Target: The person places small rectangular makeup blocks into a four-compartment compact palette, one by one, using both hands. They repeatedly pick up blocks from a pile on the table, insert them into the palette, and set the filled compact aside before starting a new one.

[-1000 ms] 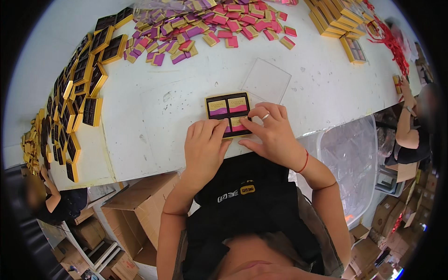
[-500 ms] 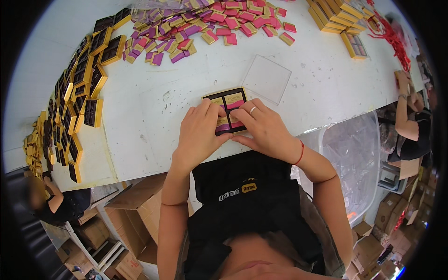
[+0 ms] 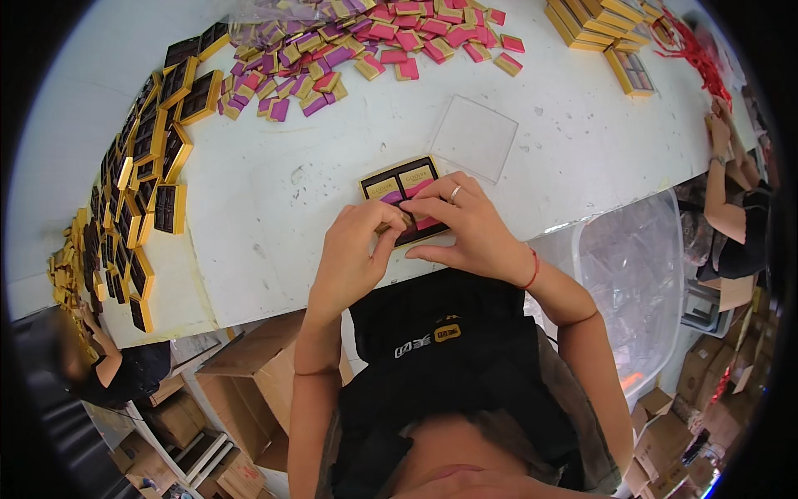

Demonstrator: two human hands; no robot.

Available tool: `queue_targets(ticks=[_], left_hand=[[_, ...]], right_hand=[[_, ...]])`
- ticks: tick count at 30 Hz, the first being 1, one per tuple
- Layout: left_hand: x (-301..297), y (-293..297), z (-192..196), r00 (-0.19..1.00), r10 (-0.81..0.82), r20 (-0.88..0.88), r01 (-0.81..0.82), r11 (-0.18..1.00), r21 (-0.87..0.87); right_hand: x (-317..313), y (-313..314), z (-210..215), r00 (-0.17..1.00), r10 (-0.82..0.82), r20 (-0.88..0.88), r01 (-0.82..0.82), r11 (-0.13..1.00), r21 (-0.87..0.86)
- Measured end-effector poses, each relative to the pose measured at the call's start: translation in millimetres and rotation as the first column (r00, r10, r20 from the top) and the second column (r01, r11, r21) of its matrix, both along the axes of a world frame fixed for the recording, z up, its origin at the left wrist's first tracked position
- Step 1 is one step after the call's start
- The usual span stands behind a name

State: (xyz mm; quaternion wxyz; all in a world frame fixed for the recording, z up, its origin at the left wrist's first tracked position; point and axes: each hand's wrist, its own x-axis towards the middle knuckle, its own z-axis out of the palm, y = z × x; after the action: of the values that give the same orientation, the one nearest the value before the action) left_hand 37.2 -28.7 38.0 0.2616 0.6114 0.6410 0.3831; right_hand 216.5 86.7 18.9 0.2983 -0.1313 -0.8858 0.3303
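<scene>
A: At the near edge of the white table (image 3: pixel 274 191): gold-rimmed tray (image 3: pixel 405 193), four black wells, pink-and-gold wrapped squares in the far two.

B: Hands?

A: Left hand (image 3: pixel 353 249) and right hand (image 3: pixel 465 224) together over the near wells, fingertips pinched on a wrapped square, seating it.

B: Next move?

A: Likely pressing flat, then the clear lid (image 3: pixel 474 137) just beyond.

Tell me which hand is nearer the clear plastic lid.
Right. The right hand lies just below the clear plastic lid; the left hand sits farther off, lower left.
</scene>
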Motion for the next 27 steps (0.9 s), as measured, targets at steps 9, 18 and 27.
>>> queue_targets(ticks=[9,18,27], left_hand=[[18,7,-3,0.97,0.205,-0.13,-0.182,0.969,0.167],[34,4,-8,0.83,0.176,-0.53,-0.078,0.976,0.201],[31,8,-3,0.79,0.185,-0.585,-0.096,0.979,0.179]], right_hand=[[29,20,-13,0.848,-0.342,-0.406,-0.32,0.281,-0.905],[27,24,-14,0.999,0.006,-0.05,-0.036,0.769,-0.638],[-3,54,-5,0.907,0.181,0.38,-0.09,0.965,-0.244]])
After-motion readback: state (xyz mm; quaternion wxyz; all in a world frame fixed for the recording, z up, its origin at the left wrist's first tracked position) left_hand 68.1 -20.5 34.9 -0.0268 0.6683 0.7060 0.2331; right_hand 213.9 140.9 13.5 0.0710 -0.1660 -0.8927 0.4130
